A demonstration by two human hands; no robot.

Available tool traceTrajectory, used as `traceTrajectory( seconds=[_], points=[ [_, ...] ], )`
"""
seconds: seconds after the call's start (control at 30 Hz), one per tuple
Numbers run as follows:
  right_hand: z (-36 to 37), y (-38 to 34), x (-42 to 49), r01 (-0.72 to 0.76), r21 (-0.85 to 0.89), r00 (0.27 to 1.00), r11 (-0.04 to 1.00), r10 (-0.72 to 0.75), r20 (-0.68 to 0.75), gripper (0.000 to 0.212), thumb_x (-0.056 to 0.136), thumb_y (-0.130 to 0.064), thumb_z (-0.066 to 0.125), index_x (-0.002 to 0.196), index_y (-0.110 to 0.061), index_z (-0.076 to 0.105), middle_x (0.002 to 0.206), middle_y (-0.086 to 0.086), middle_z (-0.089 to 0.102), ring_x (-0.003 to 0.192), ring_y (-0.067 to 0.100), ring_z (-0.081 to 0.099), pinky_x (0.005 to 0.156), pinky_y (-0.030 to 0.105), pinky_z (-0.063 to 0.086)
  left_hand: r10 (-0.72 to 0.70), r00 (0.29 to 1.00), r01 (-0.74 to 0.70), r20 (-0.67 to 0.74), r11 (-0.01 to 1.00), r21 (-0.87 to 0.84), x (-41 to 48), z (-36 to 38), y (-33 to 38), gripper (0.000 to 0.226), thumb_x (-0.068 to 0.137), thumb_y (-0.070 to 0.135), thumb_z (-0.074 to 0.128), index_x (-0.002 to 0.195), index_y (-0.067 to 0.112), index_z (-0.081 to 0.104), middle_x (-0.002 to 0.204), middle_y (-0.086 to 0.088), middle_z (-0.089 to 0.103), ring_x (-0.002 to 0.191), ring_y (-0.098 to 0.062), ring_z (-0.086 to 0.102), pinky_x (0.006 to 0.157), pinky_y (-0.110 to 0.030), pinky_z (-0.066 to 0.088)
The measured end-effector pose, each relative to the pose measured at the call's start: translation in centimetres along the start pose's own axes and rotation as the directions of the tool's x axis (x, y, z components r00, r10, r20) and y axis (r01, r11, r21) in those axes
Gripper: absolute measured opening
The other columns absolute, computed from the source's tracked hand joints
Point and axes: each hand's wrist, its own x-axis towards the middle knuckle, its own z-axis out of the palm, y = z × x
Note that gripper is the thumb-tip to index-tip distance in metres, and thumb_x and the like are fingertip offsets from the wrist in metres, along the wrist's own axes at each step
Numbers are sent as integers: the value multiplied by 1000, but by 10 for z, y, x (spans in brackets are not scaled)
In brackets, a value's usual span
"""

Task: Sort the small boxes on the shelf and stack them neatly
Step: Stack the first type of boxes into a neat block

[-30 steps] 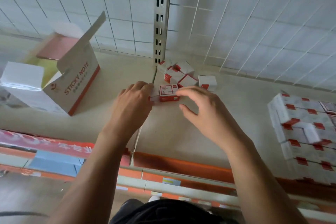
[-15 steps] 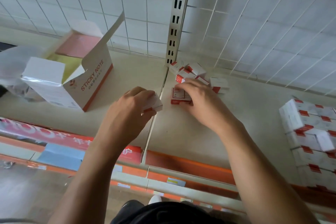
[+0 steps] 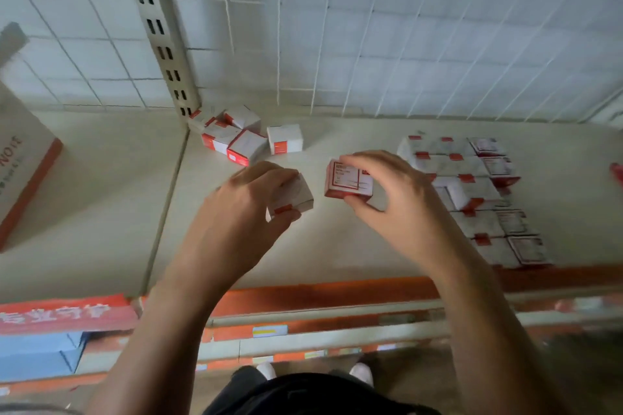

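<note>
Left hand (image 3: 249,209): fingers curled round one small box (image 3: 293,195), centre.
Right hand (image 3: 397,199): pinches one labelled box (image 3: 349,178), just beside the first, toward 3 o'clock.
Loose boxes (image 3: 247,152): about five, heaped at 11 o'clock on the shelf (image 3: 101,195).
Stacked boxes (image 3: 472,185): rows at 3 o'clock, blurred, left edge hidden by the right hand; count unclear.
Sticky-note carton (image 3: 23,172): one, 9 o'clock.

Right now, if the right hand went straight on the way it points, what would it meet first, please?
Probably the lone white box beside the loose pile, though the right hand may pass above it.
</note>
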Motion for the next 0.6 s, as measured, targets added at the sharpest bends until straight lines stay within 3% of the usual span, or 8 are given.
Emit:
traceTrajectory(
  seconds=[0.2,0.43,0.6],
  points=[
    [-58,50,-55,-189,0,980,982,189,-54,52,84,-15,72,133,-17,56,129,-3,59,117,5,54,93,4,42,173,979,-162,108,982,-100,32,50,63,45,77,22,79,119,20,63,113,5,63,95,-23,61,74,-42,54],
    [-85,91,-87,-234,-1,969,972,233,-87,55,81,-21,68,134,-16,55,132,-2,59,123,9,54,98,21,50,250,955,-234,160,966,-110,44,88,112,47,81,27,75,124,17,62,116,3,64,97,-19,63,75,-41,57],
    [-93,110,-97,-240,19,967,971,241,-83,57,83,-18,71,137,-16,54,135,-2,58,125,9,53,98,17,49,251,950,-232,187,966,-117,47,106,127,46,82,27,76,125,17,62,122,2,63,104,-20,63,79,-41,58]
  ],
)
